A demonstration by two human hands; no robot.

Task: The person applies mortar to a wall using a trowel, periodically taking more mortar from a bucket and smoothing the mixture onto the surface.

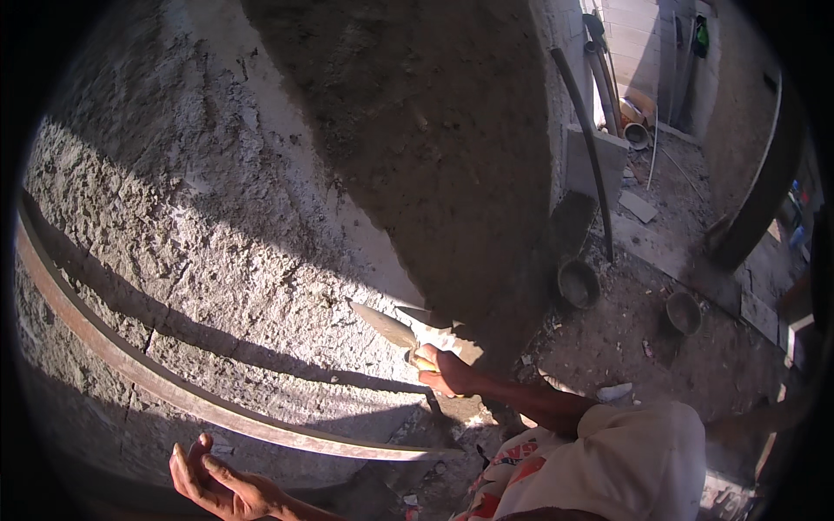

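Your right hand [441, 372] covers the trowel [387, 326] handle. Your left hand's [221, 482] wrist is cut by the lower edge. The rail's [174, 386] left end fades into the dark rim. The 2 buckets' [579, 283] contents are too small to tell.

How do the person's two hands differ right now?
The right hand grips a trowel by its handle, blade pointed at the rough plastered wall; the left hand is open and holds nothing. The right hand sits higher, in sunlight; the left hand is low, near the long straight bar. Both are bare.
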